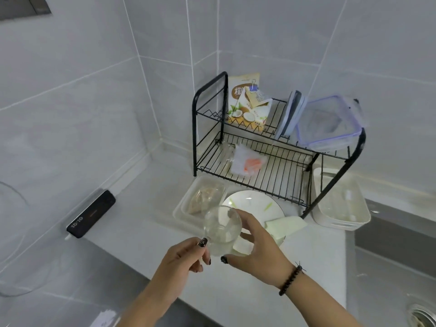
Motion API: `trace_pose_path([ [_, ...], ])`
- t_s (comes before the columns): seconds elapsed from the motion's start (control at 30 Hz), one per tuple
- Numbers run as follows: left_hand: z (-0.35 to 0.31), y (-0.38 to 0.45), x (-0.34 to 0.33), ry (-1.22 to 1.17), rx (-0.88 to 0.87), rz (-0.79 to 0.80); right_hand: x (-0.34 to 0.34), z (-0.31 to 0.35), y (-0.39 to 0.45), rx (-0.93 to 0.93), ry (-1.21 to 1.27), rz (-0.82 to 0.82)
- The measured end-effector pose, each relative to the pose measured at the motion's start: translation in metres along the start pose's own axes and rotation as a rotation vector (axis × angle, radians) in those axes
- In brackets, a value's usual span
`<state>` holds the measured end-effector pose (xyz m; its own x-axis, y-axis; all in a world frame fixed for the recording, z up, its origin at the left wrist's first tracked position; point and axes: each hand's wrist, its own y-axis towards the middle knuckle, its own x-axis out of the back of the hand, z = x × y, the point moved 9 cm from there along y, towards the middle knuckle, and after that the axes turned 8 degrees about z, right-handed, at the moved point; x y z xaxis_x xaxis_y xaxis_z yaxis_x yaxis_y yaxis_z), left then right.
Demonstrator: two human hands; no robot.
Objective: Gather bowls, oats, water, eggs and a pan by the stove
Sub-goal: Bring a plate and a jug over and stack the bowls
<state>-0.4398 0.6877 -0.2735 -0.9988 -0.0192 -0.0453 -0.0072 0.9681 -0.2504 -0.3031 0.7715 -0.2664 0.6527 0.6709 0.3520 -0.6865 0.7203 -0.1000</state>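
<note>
From the head view, a small clear glass bowl (223,230) is held tilted above the near white desk (146,223), just in front of the black wire dish rack (271,147). The left hand (181,260) pinches its near rim and the right hand (254,246) cups its right side, both grips clamped on it. It looks light, rigid, smooth and breakable, so a hold under the base or across the rim seems safest.

The white counter (236,291) holds a black wire rack (271,147) in the corner, a clear box of food (203,199), a white plate (257,205), a white tub (339,204), and a phone (90,214) leaning against the wall.
</note>
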Motion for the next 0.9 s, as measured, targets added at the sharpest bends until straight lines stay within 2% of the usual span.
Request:
trace_pose_path([
  [0.1, 0.006, 0.006, -0.031, 0.018, 0.028, 0.127, 0.014, -0.009, -0.02, -0.014, -0.01, -0.013],
  [0.2, 0.013, 0.016, -0.057, 0.053, 0.075, 0.21, 0.033, -0.023, -0.045, -0.054, -0.005, -0.11],
  [0.33, 0.013, 0.047, -0.077, 0.06, 0.113, 0.166, 0.066, -0.05, -0.081, -0.157, 0.046, -0.292],
  [0.47, 0.002, 0.111, -0.074, 0.317, 0.051, 0.021, 0.087, -0.07, -0.107, -0.222, 0.07, -0.396],
  [0.63, 0.064, 0.184, -0.099, 0.836, 0.166, 0.205, 0.098, -0.085, -0.132, -0.279, 0.105, -0.497],
  [0.73, 0.088, 0.199, -0.112, 0.984, 0.171, 0.261, 0.1, -0.087, -0.139, -0.285, 0.108, -0.52],
  [0.9, 0.09, 0.203, -0.118, 1.137, 0.125, 0.221, 0.104, -0.091, -0.144, -0.295, 0.101, -0.54],
])
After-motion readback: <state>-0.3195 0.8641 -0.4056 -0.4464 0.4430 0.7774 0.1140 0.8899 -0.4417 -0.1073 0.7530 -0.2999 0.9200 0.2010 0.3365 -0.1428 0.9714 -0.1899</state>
